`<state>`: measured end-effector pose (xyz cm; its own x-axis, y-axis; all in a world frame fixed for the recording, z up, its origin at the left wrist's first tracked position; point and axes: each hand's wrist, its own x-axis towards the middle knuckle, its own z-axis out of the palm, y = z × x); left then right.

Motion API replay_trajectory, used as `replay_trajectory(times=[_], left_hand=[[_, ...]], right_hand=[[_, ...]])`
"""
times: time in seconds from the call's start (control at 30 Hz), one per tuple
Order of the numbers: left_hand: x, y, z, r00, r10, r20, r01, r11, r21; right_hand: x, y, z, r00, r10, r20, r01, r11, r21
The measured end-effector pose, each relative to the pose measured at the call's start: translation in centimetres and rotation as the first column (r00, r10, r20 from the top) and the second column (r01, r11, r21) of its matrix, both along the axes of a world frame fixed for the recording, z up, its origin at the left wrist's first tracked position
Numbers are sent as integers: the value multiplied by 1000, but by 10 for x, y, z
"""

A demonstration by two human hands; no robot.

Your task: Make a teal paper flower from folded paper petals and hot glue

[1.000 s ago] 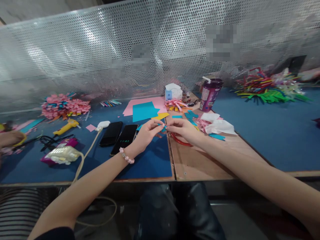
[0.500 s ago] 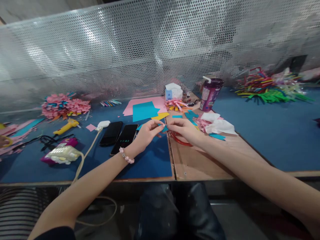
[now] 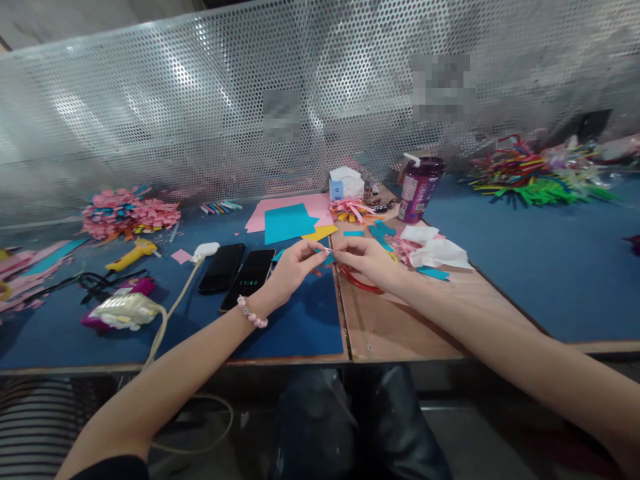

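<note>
My left hand (image 3: 296, 268) and my right hand (image 3: 369, 261) meet above the table, thumb and fingers pinched. Between them is a small piece of blue paper (image 3: 329, 259), mostly hidden by the fingers. A thin pale sliver, too small to name, shows at the fingertips. Under my right hand curves a red handle-like loop (image 3: 361, 283). Just beyond the hands lie a yellow paper piece (image 3: 321, 233), a blue paper sheet (image 3: 287, 223) and pink paper (image 3: 256, 217). Beside my left wrist is a phone (image 3: 249, 279) with a lit clock.
A purple cup with straw (image 3: 419, 193) stands beyond crumpled white tissue (image 3: 436, 251). Leftward are a black phone (image 3: 222, 268), a yellow glue gun (image 3: 132, 255), a taped power strip (image 3: 124, 308) and a pink paper bundle (image 3: 127, 212). A perforated metal panel (image 3: 225, 120) rises behind.
Both hands hold nearly the same place, still pinching. A thin pale sliver shows more plainly between the fingertips.
</note>
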<state>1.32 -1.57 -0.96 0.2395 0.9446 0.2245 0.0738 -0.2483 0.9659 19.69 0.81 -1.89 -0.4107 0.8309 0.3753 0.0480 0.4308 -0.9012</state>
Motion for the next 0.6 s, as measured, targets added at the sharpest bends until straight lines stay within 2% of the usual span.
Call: replay_trajectory(times=[0.2, 0.37, 0.6], left_hand=[[1, -1, 2, 997, 52, -65, -49, 998, 40], [-1, 1, -2, 994, 53, -95, -44, 995, 91], [-2, 2, -4, 993, 57, -103, -46, 993, 107]], right_hand=[[-1, -3, 1, 998, -41, 52, 37, 997, 69], [-2, -6, 4, 999, -28, 46, 28, 999, 18], [-2, -6, 2, 998, -37, 60, 35, 999, 36]])
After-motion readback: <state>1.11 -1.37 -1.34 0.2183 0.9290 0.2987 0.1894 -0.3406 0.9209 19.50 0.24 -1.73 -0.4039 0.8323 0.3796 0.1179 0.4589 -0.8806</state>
